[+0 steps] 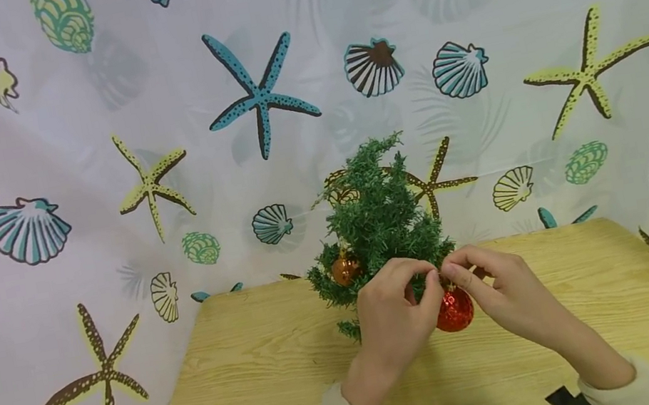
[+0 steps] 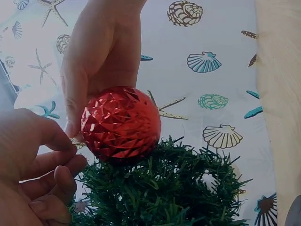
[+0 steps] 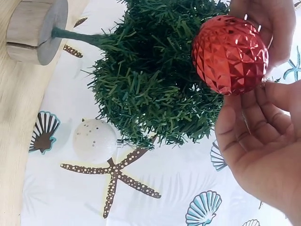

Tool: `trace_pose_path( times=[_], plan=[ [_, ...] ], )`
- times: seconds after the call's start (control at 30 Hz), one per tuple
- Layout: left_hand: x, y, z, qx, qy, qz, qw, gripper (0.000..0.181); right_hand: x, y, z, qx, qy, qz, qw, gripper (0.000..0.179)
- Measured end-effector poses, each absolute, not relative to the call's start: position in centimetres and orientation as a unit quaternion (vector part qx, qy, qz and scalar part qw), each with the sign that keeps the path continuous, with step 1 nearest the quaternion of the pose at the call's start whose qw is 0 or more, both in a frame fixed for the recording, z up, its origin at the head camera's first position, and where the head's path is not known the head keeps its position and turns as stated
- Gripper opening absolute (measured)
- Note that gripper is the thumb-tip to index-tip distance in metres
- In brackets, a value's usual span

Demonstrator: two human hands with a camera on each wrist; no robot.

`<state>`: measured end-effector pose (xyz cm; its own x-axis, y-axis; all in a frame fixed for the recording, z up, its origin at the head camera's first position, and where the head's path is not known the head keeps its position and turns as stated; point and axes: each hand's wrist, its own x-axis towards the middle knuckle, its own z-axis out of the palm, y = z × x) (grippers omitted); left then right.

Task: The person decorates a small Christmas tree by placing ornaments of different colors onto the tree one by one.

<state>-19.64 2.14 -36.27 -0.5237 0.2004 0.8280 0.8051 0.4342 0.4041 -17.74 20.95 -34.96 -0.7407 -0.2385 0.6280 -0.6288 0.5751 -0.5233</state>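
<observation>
A shiny red faceted Christmas ball [image 1: 454,311] hangs below my fingertips, against the lower right side of a small green artificial Christmas tree [image 1: 379,214]. Thumb and index finger of my left hand [image 1: 392,310] pinch at the hanging loop above the ball's cap. From the other side, my right hand [image 1: 506,293] pinches at the same loop, tips almost meeting the left ones. A bit of the gold loop [image 2: 79,142] shows between the fingers in the left wrist view; the fingers hide most of it.
An orange ball [image 1: 346,269] hangs on the tree's left side. In the right wrist view, a white speckled ball [image 3: 94,140] hangs from another branch, and the tree stands on a round wooden base [image 3: 28,30]. Behind the wooden table [image 1: 251,375] is a shell-and-starfish curtain [image 1: 323,123].
</observation>
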Motion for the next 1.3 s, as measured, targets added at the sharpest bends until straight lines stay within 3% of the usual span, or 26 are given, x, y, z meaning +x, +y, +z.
trace_pose_path(
  times=[0.2,0.67,1.3],
  plan=[
    [-19.8,2.2,-35.8,-0.326,-0.782,-0.386,0.365,0.006,-18.1,20.8,-35.2,0.252,-0.836,0.374,0.313,0.019],
    [-20.7,3.6,-35.1,-0.283,-0.805,-0.381,0.355,0.011,-19.2,20.3,-35.6,0.190,-0.824,0.381,0.373,0.010],
    [-20.8,4.1,-35.4,-0.243,-0.830,-0.392,0.314,0.012,-20.0,19.8,-36.2,0.176,-0.841,0.364,0.360,0.008]
  ],
)
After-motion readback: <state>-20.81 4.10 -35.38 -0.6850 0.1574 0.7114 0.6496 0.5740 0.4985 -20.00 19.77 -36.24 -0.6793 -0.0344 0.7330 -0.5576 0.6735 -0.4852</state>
